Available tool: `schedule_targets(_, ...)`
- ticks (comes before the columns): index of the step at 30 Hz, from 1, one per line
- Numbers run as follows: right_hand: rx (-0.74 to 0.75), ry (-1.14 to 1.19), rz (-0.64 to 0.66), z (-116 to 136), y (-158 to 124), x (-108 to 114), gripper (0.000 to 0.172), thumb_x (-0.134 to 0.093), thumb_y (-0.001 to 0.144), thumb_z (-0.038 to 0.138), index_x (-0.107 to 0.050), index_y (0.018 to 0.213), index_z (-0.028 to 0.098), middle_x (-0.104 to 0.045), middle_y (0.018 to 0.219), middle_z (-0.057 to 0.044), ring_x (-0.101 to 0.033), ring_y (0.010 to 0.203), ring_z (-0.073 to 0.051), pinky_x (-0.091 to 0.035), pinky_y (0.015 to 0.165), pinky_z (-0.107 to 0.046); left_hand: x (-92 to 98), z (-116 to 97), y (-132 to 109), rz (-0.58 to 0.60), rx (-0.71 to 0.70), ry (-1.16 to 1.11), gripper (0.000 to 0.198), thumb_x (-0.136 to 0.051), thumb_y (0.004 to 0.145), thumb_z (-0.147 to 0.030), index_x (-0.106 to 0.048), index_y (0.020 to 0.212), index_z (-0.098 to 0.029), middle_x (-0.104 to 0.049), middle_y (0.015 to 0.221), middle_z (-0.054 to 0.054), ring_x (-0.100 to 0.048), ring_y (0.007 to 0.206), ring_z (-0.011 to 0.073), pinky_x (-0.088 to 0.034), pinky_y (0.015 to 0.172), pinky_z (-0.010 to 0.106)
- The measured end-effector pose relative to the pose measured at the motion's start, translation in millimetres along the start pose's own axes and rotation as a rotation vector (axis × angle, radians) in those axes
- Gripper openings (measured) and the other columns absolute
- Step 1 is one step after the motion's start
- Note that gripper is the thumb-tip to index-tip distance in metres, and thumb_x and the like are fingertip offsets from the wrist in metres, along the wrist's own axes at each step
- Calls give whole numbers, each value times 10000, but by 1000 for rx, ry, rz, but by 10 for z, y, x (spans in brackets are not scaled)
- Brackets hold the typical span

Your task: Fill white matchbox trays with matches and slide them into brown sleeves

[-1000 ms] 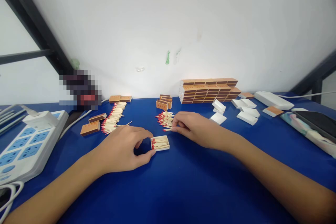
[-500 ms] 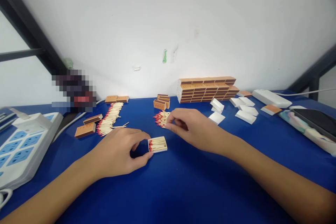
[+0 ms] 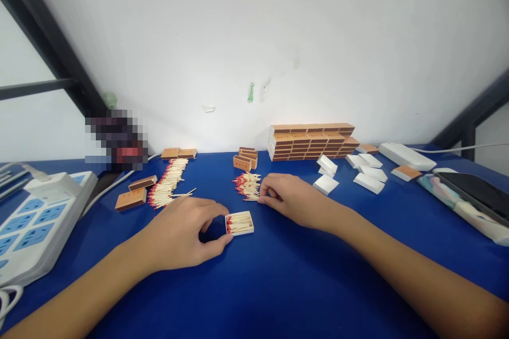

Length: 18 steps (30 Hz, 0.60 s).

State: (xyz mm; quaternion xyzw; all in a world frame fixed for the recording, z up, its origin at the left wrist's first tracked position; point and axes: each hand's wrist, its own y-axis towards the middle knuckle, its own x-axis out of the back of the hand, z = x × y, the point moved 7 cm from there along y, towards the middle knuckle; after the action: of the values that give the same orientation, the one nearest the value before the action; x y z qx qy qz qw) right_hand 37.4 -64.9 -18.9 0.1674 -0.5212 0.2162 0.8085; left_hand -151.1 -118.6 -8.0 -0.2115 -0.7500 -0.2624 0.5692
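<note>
My left hand (image 3: 186, 233) grips the left end of a small white matchbox tray (image 3: 240, 222) between thumb and forefinger. The tray rests on the blue table, part filled with red-headed matches. Behind it lies a loose heap of matches (image 3: 247, 184). At the heap's right edge my right hand (image 3: 288, 196) is closed in a pinch on the pale end of a match (image 3: 251, 200) lying low on the table. A long row of matches (image 3: 169, 183) is spread beyond my left hand.
Stacked matchboxes (image 3: 310, 143) stand against the wall. Several white trays (image 3: 326, 184) lie to their front right. Matchbox sleeves (image 3: 242, 162) stand behind the heap. A power strip (image 3: 51, 222) sits at left; a phone (image 3: 477, 190) lies at right.
My right hand has drawn back slightly to the right from the heap, its fingertips now at one match by the edge. My left hand still holds the tray. The view has shifted slightly.
</note>
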Motion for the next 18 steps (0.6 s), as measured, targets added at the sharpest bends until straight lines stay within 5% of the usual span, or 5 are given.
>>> schedule_targets(7, 32, 31, -5, 2, -50, 91, 153, -584, 1045, 272, -641, 928, 192, -652, 954, -37, -543, 800, -161, -369, 710, -288, -7, 16, -3, 1, -5, 16, 304, -658, 929, -421, -775, 1141, -237, -677, 707, -21, -628, 620, 161, -409, 611, 307)
schedule_targets(18, 158, 37, -90, 63, 10, -95, 67, -651, 1007, 224, -627, 953, 193, -614, 874, -5, -500, 749, -144, -344, 698, -270, -19, 37, 31, -10, 1, 4, 312, -686, 917, -440, -787, 1139, -245, -655, 670, -36, -618, 601, 151, -424, 625, 299)
